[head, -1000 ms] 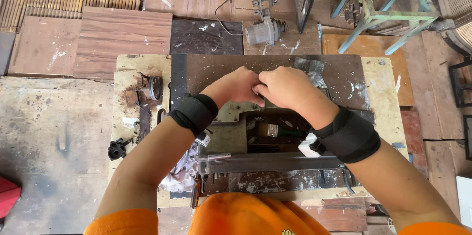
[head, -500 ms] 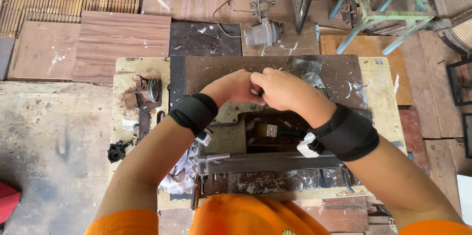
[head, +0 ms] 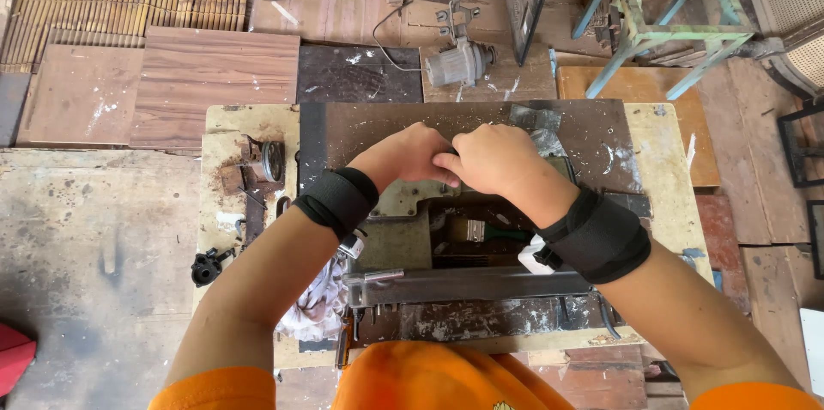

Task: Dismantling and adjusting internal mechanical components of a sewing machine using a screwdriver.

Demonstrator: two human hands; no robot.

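Note:
My left hand point(head: 402, 156) and my right hand point(head: 491, 161) are pressed together over the far side of an old worn sewing machine point(head: 403, 238) set in a stained work table point(head: 652, 161). Both hands have curled fingers, and their fingertips meet on something small that they hide. Each wrist wears a black band. A paintbrush point(head: 485, 231) lies in the open well of the machine bed, just below my right wrist. A grey metal bar point(head: 463, 285) runs across the near side.
A white rag point(head: 313, 311) hangs at the table's near left. A rusty wheel point(head: 268, 161) and a black knob point(head: 206, 268) sit on the left part. On the floor beyond lie a grey electric motor point(head: 459, 62), wood panels point(head: 215, 84) and a green metal stool point(head: 661, 15).
Both hands stay locked together in the same spot; the view has only shifted slightly. No object has visibly moved.

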